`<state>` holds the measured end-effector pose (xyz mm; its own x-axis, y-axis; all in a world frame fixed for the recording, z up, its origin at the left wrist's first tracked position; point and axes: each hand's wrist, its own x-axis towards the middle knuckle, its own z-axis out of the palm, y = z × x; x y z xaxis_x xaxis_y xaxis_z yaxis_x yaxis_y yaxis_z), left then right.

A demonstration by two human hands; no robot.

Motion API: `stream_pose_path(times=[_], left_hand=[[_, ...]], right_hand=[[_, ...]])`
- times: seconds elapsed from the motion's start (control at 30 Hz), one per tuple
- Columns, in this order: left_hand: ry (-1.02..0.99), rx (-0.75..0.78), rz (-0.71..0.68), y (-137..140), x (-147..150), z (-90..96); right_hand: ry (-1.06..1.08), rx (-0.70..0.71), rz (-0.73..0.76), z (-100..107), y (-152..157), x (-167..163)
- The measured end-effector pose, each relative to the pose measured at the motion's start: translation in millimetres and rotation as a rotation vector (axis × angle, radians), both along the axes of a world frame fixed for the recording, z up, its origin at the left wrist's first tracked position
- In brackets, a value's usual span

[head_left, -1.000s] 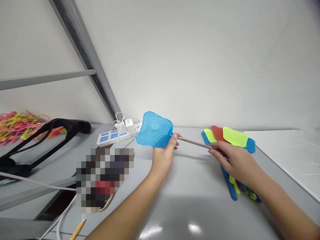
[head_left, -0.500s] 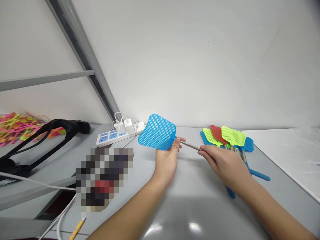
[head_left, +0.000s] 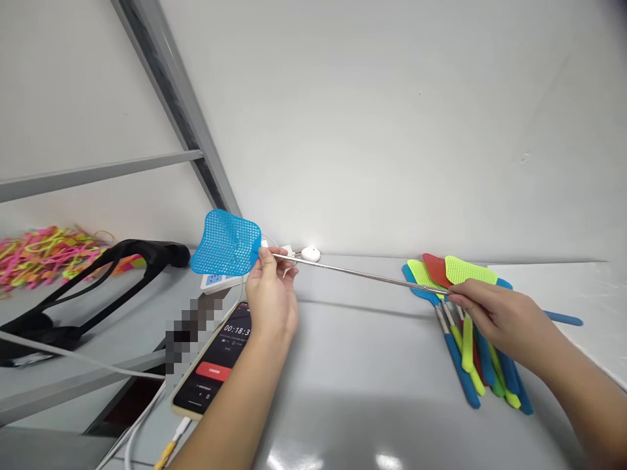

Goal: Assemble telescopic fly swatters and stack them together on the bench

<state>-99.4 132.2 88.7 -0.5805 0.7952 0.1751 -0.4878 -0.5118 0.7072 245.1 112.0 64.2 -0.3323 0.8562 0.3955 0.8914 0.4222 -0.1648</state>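
Left hand (head_left: 272,287) is pinching the neck of a blue fly swatter (head_left: 228,245), thumb against fingers, nearly closed. Right hand (head_left: 504,320) is closing around the far end of its metal shaft (head_left: 362,275), with the blue grip (head_left: 563,318) sticking out beyond that hand. Swatter is hanging above the table (head_left: 343,378), shaft running between both hands, mesh head lying out past the left one. Pile of fly swatters (head_left: 467,346) is resting on the table just below and beside the right hand, heads in blue, yellow-green and red, handles pointing toward the wearer. Phone (head_left: 213,372) with a timer is lying beside the left forearm, partly hidden by it. Power strip (head_left: 215,281) is sitting behind the left hand, mostly covered by the mesh. Black frame-like object (head_left: 169,254) and a bright multicoloured heap (head_left: 44,254) are lying farther left of that hand.
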Motion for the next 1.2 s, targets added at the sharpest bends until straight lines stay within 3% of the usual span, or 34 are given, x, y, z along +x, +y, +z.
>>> stream_pose_path(times=[0.13, 0.37, 0.5, 0.7, 0.93, 1.2], left_hand=[[0.067, -0.005, -0.089, -6.1, 16.1, -4.9], [0.273, -0.089, -0.512, -19.8, 45.2, -20.6], [0.367, -0.136, -0.609, -23.7, 52.1, -30.1], [0.369, -0.152, -0.398, -20.2, 56.5, -34.5], [0.159, -0.077, -0.021, -6.5, 25.0, -15.5], [0.144, -0.066, 0.012, -3.0, 21.5, -17.8]], right_hand=[[0.038, -0.005, -0.017, 0.6, -3.0, -8.4], [0.012, 0.218, 0.012, 2.4, -10.2, -21.2], [-0.048, 0.272, 0.062, 0.5, -10.9, -24.3], [-0.067, 0.221, 0.091, 2.2, -5.7, -22.1], [-0.075, 0.253, 0.071, 0.7, 12.2, 14.5], [-0.034, 0.32, 0.095, -2.8, 12.2, 8.6]])
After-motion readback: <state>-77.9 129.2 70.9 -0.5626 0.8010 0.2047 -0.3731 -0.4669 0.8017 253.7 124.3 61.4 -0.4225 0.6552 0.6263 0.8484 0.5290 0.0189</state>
